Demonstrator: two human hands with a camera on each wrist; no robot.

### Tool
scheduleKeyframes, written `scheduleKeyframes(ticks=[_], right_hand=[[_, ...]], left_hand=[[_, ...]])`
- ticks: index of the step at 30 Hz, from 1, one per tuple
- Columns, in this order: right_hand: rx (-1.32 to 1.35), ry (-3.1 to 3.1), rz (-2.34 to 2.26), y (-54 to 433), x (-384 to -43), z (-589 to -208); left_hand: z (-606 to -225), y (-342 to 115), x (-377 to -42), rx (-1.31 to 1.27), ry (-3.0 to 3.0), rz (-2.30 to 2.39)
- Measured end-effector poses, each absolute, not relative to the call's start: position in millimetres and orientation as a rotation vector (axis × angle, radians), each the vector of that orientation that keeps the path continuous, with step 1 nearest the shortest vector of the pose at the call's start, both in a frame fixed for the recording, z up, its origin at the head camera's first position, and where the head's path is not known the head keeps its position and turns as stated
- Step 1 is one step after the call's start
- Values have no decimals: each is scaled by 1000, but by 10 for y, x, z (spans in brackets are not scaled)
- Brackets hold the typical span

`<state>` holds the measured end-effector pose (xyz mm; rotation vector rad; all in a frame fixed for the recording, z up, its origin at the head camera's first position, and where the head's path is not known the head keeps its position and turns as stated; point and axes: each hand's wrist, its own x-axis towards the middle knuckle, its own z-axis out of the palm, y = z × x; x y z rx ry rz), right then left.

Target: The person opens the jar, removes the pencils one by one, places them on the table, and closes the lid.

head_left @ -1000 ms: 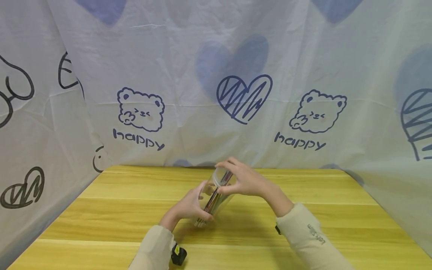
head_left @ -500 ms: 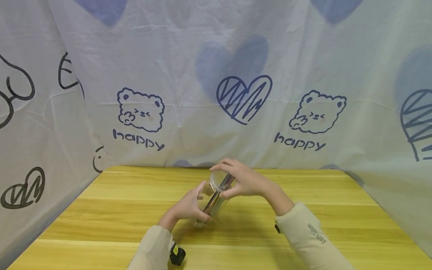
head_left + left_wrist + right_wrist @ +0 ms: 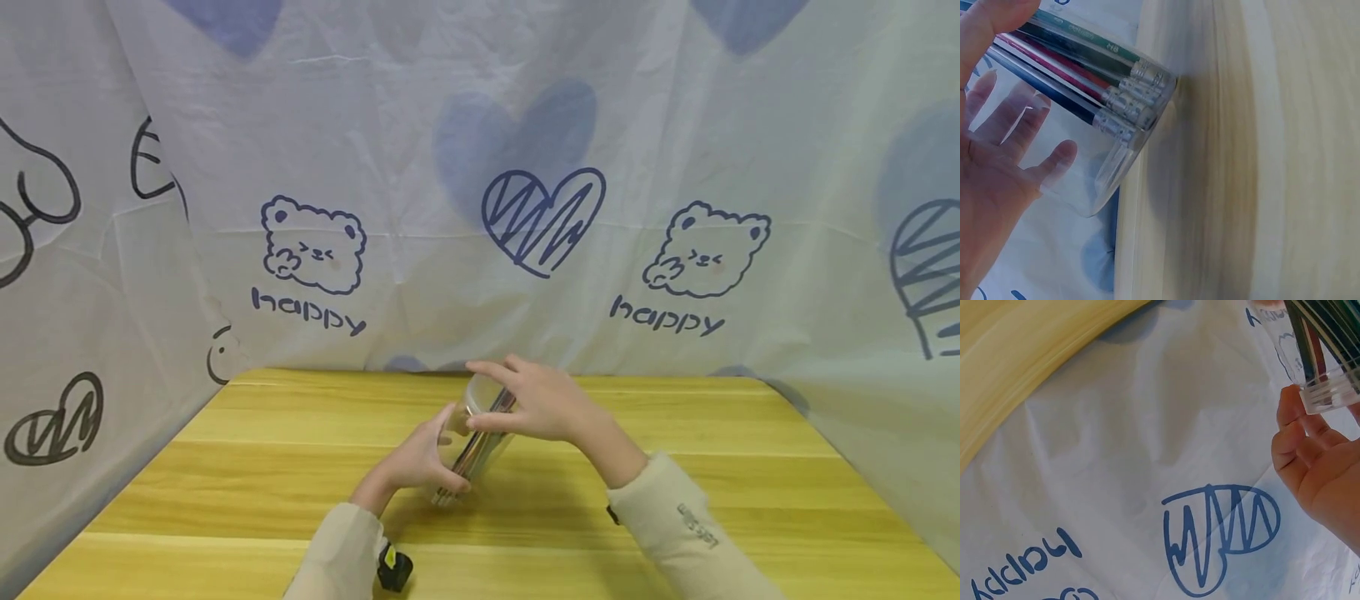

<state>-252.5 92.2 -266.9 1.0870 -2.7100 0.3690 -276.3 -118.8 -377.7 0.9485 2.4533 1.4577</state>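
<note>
My left hand [image 3: 412, 462] grips a clear plastic pencil tube [image 3: 1088, 187] low on its body, thumb on one side and fingers on the other. Several pencils [image 3: 1063, 65], dark, red and green with pale ends, lie together along one side inside it. The tube leans to the upper right, its lower end close to the tabletop. At the upper end, my right hand [image 3: 551, 404] spans the clear ribbed lid [image 3: 1332, 394] with thumb and fingertips. In the right wrist view, part of the lid and the thumb are cut off by the frame.
A yellow wood-grain table [image 3: 675, 492] lies under both hands. Behind it hangs a white cloth [image 3: 420, 275] printed with hearts, bears and lettering, meeting the table's back edge. A black wrist device [image 3: 393, 567] sits at my left sleeve.
My right hand shifts and turns slightly about the lid, its thumb sliding left across the rim. The tube's upper end has moved a little left; my left hand stays nearly still.
</note>
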Motion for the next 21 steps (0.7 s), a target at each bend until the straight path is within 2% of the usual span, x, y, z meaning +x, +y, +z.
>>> scheduleKeyframes(ticks=[5, 14, 21], right_hand=[[1078, -2698, 375, 882, -2526, -2680], [1224, -2594, 421, 887, -2562, -2698], [1304, -2496, 505, 888, -2603, -2643]], left_hand=[[-3783, -1204, -2757, 922, 2456, 1460], [-3816, -1200, -2809, 1086, 2451, 1499], [-3802, -1236, -2813, 1101, 2481, 1500]])
